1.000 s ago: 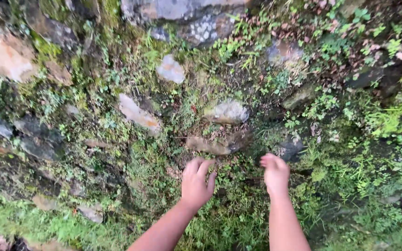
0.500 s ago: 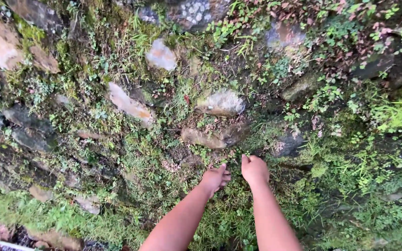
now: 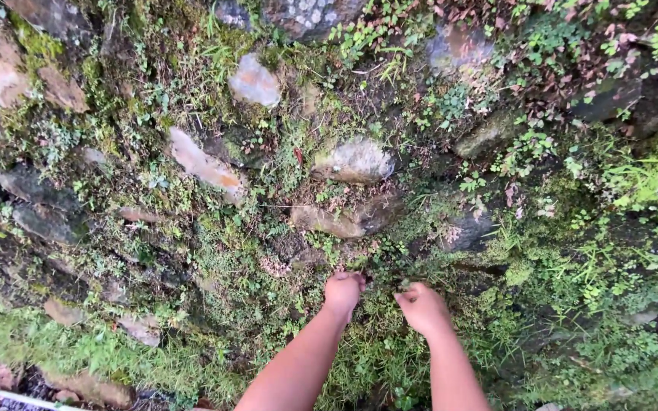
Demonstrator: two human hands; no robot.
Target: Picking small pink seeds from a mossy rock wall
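**Both hands in the weeds below the long brown stone**

Take the long brown stone [image 3: 336, 221] set in the mossy stone wall [image 3: 55, 213] as the marker. Just below it and slightly left, the left hand [image 3: 343, 291] is curled into a loose fist, fingers folded in and pressed into the small leafy weeds [image 3: 378, 255] growing from the crack there. Below the stone and to the right, the right hand [image 3: 423, 307] is closed too, its fingers bunched together around a little tuft of green [image 3: 404, 285] that sticks out at the fingertips. The two hands sit near each other, not touching, with weeds between them. Above the brown stone lies a pale rounded stone [image 3: 356, 160]; up and to the left of it, a flat orange-streaked stone [image 3: 206, 166]. Right of the brown stone, a dark wet stone [image 3: 467, 228]. Grass [image 3: 78, 346] runs along the foot of the wall, far left.
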